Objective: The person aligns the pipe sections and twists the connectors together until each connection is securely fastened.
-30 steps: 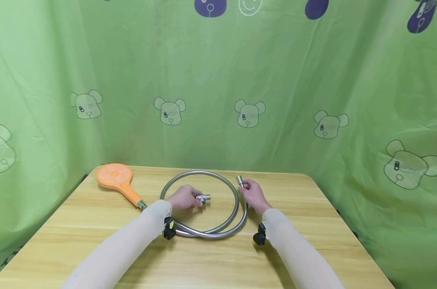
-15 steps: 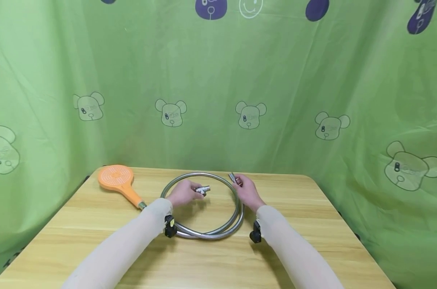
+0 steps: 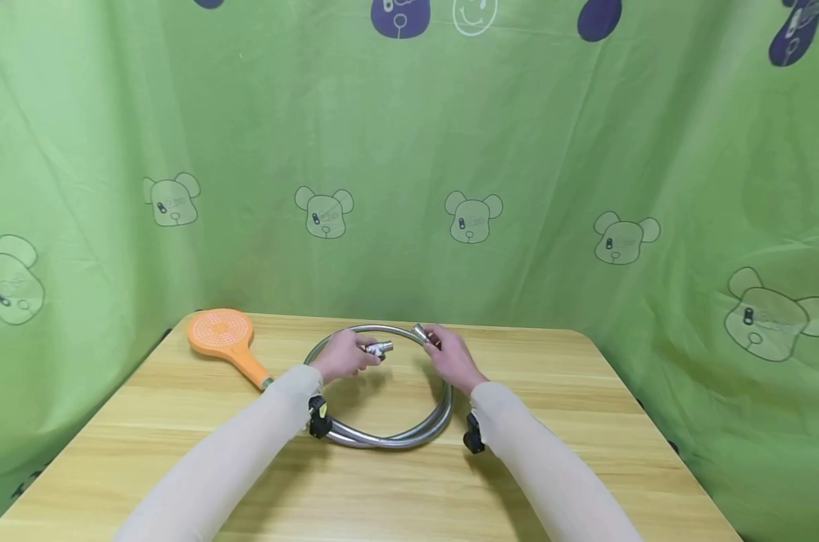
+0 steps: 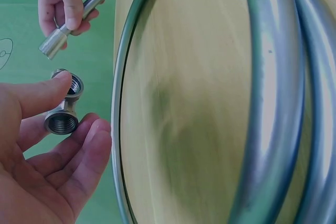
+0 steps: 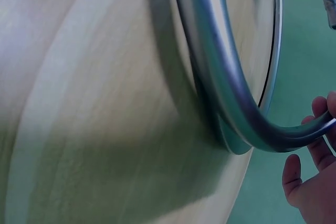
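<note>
My left hand [image 3: 340, 357] pinches a small chromed tee fitting [image 3: 381, 348] between thumb and fingers, above the hose loop. In the left wrist view two threaded openings of this fitting [image 4: 69, 107] are visible. My right hand [image 3: 453, 357] grips a metal shower hose [image 3: 396, 443] just behind its end connector [image 3: 419, 332]. The connector tilts up and left toward the fitting, with a gap between them. The rest of the hose lies coiled on the table. At the far left, an orange shower head [image 3: 220, 331] is joined to the hose's other end, partly hidden by the left sleeve.
The wooden table [image 3: 572, 444] has its back edge just behind the hose loop. A green curtain [image 3: 396, 271] printed with bear heads hangs behind and at both sides. Black wrist cameras [image 3: 473, 434] sit on both wrists.
My right hand has brought the hose end leftward, nearer the fitting, turning the connector further left. My left hand has lifted the fitting slightly. The hose loop has drawn in on its right side.
</note>
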A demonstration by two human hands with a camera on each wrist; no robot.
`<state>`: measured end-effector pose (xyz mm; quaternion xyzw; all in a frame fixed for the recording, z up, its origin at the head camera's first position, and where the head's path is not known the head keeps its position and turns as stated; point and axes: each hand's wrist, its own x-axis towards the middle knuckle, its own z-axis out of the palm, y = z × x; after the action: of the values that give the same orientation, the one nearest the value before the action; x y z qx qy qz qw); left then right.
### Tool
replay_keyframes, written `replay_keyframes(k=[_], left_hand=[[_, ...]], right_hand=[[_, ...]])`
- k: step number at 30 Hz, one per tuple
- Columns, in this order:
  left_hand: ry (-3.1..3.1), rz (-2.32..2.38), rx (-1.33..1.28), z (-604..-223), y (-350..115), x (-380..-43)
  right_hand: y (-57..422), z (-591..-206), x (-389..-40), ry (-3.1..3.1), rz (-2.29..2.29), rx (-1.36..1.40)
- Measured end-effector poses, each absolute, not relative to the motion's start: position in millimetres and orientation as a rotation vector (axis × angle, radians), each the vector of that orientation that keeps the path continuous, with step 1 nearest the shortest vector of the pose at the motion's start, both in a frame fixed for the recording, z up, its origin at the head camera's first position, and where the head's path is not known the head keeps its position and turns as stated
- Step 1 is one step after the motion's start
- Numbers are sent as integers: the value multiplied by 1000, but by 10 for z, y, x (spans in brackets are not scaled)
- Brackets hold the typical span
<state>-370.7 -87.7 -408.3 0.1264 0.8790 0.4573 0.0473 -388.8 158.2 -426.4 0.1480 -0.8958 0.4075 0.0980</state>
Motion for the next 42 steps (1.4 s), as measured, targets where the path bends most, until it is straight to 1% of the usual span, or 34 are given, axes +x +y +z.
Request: replay_keyframes(k=[5,15,29,42], left_hand=[[2704,1377,399,-4050,-881,-3718],[2742,1308,391,-3987,-941,-3710],[2781,1281,408,-4048,-996,-3786],[2786,1251,441,-4082,-1065,-3794]], right_hand=[[1533,-4266,-3901,-2688,1084,484],[1469,-4272,-3914,-2787,1037,543],[1319,-4234,-3905,-2846,916,647],[1259,-4314,-3928,-2817,706,804]])
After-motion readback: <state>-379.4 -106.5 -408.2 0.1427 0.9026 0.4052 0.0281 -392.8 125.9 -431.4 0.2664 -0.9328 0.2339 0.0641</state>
